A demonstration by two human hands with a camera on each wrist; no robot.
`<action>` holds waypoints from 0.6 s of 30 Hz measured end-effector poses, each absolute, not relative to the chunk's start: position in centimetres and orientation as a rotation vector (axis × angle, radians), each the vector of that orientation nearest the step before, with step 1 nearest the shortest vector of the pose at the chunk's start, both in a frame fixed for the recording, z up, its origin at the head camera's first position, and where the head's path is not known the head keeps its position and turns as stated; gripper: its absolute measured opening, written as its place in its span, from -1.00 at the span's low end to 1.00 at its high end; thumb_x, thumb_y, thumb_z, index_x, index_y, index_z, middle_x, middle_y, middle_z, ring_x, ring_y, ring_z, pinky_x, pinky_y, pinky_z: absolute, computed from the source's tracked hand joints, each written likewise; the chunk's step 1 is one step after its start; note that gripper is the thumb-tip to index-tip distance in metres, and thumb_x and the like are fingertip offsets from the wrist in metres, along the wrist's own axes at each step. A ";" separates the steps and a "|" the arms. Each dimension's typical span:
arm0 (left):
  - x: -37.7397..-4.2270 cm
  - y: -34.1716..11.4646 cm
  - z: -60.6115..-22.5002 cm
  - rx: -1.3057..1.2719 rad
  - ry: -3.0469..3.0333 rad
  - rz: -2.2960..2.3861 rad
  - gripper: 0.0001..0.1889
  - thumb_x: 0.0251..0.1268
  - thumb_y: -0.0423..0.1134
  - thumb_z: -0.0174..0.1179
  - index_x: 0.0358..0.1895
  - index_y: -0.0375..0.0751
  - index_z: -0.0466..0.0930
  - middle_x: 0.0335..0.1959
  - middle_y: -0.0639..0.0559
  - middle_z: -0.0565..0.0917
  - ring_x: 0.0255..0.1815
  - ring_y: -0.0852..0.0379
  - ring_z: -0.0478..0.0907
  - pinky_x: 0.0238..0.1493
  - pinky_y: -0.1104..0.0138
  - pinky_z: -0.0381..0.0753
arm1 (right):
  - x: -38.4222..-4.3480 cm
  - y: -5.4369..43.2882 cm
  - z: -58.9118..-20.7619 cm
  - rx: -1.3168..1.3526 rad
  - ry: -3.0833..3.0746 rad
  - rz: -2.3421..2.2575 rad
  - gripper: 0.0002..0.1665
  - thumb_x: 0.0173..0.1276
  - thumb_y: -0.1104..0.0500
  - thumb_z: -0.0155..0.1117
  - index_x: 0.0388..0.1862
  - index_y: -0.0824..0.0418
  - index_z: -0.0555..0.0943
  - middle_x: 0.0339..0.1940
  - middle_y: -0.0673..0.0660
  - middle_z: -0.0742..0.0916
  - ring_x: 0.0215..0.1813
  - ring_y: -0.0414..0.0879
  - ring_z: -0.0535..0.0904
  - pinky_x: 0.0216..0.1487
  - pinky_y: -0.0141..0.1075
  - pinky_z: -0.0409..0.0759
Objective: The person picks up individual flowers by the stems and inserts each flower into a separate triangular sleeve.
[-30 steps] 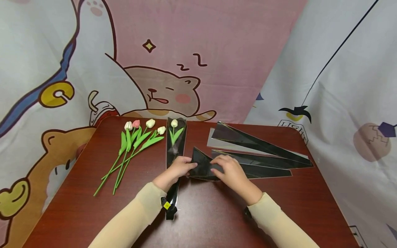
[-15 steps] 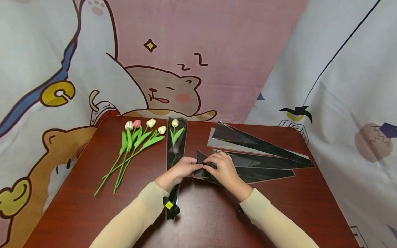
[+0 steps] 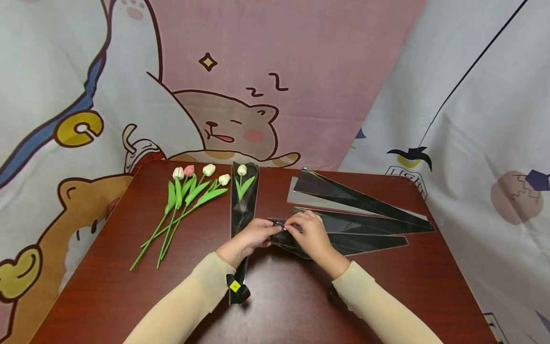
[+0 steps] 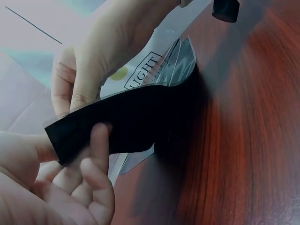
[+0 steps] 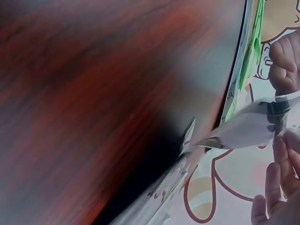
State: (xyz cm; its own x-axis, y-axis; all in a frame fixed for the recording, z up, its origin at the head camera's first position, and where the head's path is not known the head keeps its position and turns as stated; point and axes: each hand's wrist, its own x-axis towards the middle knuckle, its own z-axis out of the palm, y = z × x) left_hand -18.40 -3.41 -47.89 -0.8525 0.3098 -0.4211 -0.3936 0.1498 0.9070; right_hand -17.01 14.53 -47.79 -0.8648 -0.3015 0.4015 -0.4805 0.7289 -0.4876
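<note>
Between my hands is a black-and-clear flower sleeve [image 3: 287, 242], raised off the table at its near end. My left hand [image 3: 252, 235] pinches that end, with fingers under the black side [image 4: 131, 119] in the left wrist view. At the upper edge of the same end, my right hand [image 3: 310, 232] pinches the film with thumb and fingertips. The right wrist view shows the sleeve's shiny film [image 5: 246, 126] stretched to the fingers. Beneath my left forearm lies another black sleeve [image 3: 245, 210] with a white tulip [image 3: 242, 170] inside, its bloom at the far end.
Several loose tulips [image 3: 187, 191], white and pink, lie on the left with green stems toward me. More black sleeves [image 3: 365, 222] fan out on the right, beside a pale grey one [image 3: 296, 197]. A printed cloth [image 3: 318, 86] hangs behind the brown table [image 3: 283, 306].
My right hand has moved left to meet my left hand at the sleeve's end. The pointed corner that stood up has gone down between the fingers. The tulips have not moved.
</note>
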 end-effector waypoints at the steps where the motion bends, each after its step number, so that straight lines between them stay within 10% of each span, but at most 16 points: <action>1: -18.4 -3.5 -47.8 -0.094 1.929 1.746 -0.81 0.27 -0.29 0.17 -0.38 -0.40 0.59 -0.71 0.17 0.39 -0.72 0.32 0.32 -0.59 0.51 0.44 | -17.0 14.6 -47.7 0.608 -2.639 0.853 -0.92 0.22 0.05 0.35 -0.37 0.01 0.70 -0.32 -0.12 0.72 -0.17 -0.14 0.51 0.02 -0.05 0.41; 18: -18.4 -4.4 -48.4 -0.102 2.156 1.642 -0.78 0.27 -0.29 0.15 -0.15 -0.39 0.64 -0.45 -0.16 0.74 -0.49 0.16 0.69 -0.53 0.39 0.46 | -16.7 14.7 -47.4 0.633 -2.596 0.825 -0.96 0.28 0.12 0.30 -0.29 -0.02 0.66 -0.21 -0.10 0.70 -0.04 -0.11 0.49 -0.02 -0.09 0.40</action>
State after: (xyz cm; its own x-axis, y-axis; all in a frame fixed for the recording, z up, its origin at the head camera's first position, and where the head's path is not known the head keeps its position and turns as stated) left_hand -18.36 -4.44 -48.37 -0.9064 0.1953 -0.3745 -0.3091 0.2973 0.9033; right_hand -16.73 14.74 -47.40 -0.8416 -0.3079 0.4437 -0.5076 0.7316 -0.4551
